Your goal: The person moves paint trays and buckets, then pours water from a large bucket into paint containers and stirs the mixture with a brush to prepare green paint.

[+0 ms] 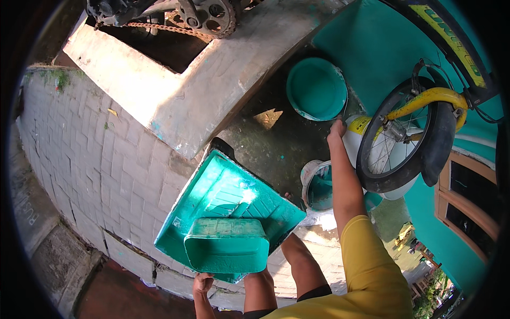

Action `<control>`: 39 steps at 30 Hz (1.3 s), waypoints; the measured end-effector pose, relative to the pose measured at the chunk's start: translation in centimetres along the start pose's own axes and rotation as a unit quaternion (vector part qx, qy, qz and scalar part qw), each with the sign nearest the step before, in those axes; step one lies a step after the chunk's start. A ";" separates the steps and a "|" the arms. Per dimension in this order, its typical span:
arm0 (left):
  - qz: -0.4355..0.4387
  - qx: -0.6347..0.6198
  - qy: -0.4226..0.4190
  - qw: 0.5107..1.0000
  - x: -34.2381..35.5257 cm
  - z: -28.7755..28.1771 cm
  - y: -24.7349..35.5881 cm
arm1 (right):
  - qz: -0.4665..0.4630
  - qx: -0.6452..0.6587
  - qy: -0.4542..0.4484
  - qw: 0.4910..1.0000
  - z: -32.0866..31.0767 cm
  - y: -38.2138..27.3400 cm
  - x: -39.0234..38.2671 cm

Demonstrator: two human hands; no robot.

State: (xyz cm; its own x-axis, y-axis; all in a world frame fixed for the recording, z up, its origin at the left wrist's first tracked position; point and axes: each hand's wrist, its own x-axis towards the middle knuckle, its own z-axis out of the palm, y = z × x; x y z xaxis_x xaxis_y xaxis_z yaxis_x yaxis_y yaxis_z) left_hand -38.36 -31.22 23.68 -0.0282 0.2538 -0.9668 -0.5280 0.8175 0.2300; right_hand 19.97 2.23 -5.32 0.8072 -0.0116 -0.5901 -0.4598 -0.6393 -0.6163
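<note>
My left hand point(203, 282) grips the lower edge of a teal paint-coated tray point(191, 207), held tilted with a rectangular teal container point(226, 250) in it. My right hand point(337, 127) reaches out, fingers closed on the thin handle at the near side of a round teal bucket point(313, 87), which stands on dark concrete. Just below, between the tray and my right forearm, a dirty white bucket point(321, 186) holds teal paint; part of it is hidden.
A concrete ledge point(133, 95) with a bicycle crank and chain point(207, 21) lies at upper left, beside grey pavers point(95, 149). A yellow bicycle fork and wheel point(393, 138) stand close right of my arm, against a teal wall point(356, 53), with a framed window point(467, 202) lower right.
</note>
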 end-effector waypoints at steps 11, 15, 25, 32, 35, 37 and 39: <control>-0.115 0.013 0.103 0.988 -11.3 -11.9 -7.9 | 0.077 0.209 -0.129 0.966 2.0 -8.3 -3.3; -0.083 -0.032 0.082 0.993 -14.3 -7.5 -6.9 | 0.057 0.195 -0.243 0.949 2.6 -10.0 -6.3; 0.011 -0.180 -0.029 0.983 -21.7 -3.2 -4.7 | 0.061 0.129 -0.286 0.947 -3.4 -10.3 -16.9; 0.100 -0.089 -0.064 0.989 -30.2 0.3 3.3 | 0.114 0.093 -0.368 0.918 -17.9 -7.0 -31.7; 0.111 -0.010 -0.051 0.992 -34.0 0.3 6.8 | 0.167 0.124 -0.379 0.902 -24.8 -4.9 -35.8; 0.113 0.022 -0.059 0.992 -35.1 2.1 6.3 | 0.152 0.144 -0.388 0.897 -30.1 -3.0 -36.3; 0.112 0.066 -0.094 0.987 -34.4 2.9 6.6 | 0.157 0.185 -0.340 0.908 -34.8 0.8 -36.8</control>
State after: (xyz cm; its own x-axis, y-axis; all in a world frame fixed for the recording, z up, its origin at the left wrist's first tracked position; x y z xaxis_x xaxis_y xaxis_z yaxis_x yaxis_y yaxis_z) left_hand -38.41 -33.00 58.76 0.0328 0.5174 -0.8551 -0.4100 0.7872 0.4606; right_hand 2.81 -24.57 34.06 0.2571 0.4105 -0.8749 -0.8225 -0.3823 -0.4211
